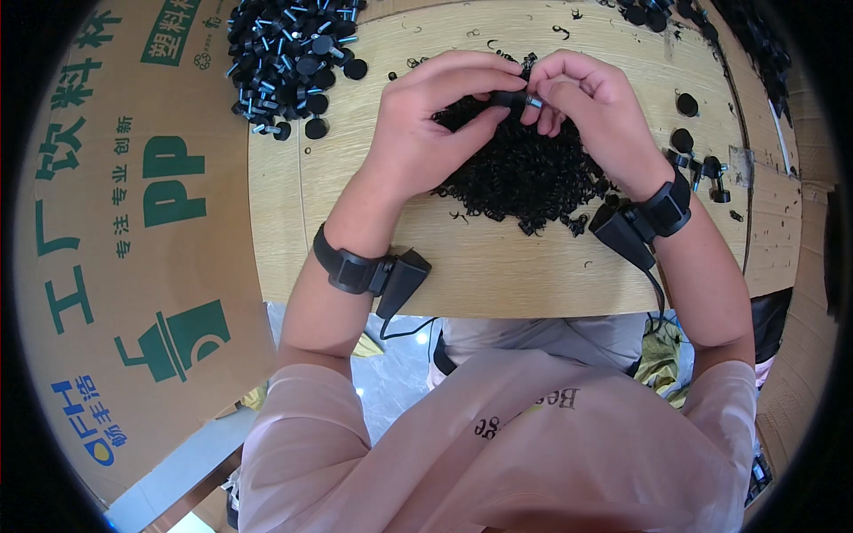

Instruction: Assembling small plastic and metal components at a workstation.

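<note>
My left hand (418,120) is closed round a black round-headed bolt (509,99), whose bright threaded shank points right. At the tip of that shank, the fingers of my right hand (600,102) are curled together; anything pinched in them is too small or hidden to name. Both hands are over a heap of small black curled clips (524,178) on the tabletop. Part of the heap lies hidden behind the hands.
Many more black-headed bolts (289,71) are piled at the far left of the wooden table (355,231). Several loose ones (682,140) lie at the right. A printed cardboard sheet (142,266) borders the left side. Black devices with cables are strapped to both wrists.
</note>
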`<action>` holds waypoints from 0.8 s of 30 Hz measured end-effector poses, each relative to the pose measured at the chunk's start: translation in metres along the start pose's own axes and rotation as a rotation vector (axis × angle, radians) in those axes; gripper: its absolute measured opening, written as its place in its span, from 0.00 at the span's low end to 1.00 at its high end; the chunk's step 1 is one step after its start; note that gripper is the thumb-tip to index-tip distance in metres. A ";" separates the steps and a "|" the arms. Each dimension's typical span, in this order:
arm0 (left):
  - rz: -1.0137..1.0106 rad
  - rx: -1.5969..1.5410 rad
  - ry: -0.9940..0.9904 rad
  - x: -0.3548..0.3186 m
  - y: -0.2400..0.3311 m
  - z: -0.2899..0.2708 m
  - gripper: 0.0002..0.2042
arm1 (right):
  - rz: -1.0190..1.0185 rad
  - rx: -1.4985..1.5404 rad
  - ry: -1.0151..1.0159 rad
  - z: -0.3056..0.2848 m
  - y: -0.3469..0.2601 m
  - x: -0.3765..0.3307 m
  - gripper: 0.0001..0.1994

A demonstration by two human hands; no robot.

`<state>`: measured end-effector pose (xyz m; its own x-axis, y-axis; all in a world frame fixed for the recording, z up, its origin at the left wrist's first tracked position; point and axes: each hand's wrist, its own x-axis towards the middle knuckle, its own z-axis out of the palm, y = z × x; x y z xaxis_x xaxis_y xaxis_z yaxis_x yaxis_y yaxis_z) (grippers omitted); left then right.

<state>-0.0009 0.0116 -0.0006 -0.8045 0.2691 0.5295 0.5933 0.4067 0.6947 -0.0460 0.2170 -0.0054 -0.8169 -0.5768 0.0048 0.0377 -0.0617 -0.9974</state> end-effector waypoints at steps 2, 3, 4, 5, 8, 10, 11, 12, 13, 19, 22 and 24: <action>-0.056 -0.145 0.045 -0.001 -0.002 0.001 0.16 | -0.003 0.015 -0.014 -0.001 0.002 0.001 0.08; -0.056 -0.146 0.044 -0.001 -0.002 0.001 0.16 | -0.020 0.010 -0.025 -0.001 0.003 0.001 0.08; -0.108 -0.130 0.040 -0.002 0.000 0.001 0.16 | -0.038 0.005 -0.037 -0.002 0.004 0.000 0.09; -0.161 -0.114 0.037 -0.002 0.001 0.000 0.15 | -0.038 0.004 -0.036 -0.001 0.003 -0.001 0.09; -0.182 -0.044 0.030 -0.003 0.001 -0.003 0.14 | -0.052 0.017 -0.051 0.003 -0.002 -0.003 0.10; -0.198 -0.044 0.024 -0.002 0.003 -0.002 0.13 | -0.022 -0.012 -0.048 0.004 -0.004 -0.003 0.11; -0.215 -0.043 0.019 -0.002 0.004 -0.002 0.13 | -0.022 -0.012 -0.048 0.003 -0.003 -0.003 0.11; -0.215 -0.043 0.019 -0.002 0.005 -0.002 0.13 | -0.024 -0.013 -0.052 0.003 -0.002 -0.002 0.11; -0.222 -0.024 0.011 -0.002 0.005 -0.002 0.13 | -0.027 -0.013 -0.056 0.003 -0.001 -0.002 0.11; -0.268 -0.064 0.021 -0.004 0.004 -0.002 0.12 | -0.035 -0.033 -0.072 0.001 0.001 -0.001 0.11; -0.283 -0.075 0.024 -0.003 0.005 -0.002 0.11 | -0.037 -0.034 -0.079 0.000 0.001 -0.001 0.12; -0.288 -0.072 0.022 -0.002 0.007 -0.002 0.11 | -0.039 -0.035 -0.071 0.001 0.002 -0.002 0.11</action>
<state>0.0048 0.0120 0.0041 -0.9398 0.1321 0.3151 0.3414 0.4008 0.8502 -0.0435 0.2173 -0.0070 -0.7743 -0.6310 0.0472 -0.0144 -0.0570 -0.9983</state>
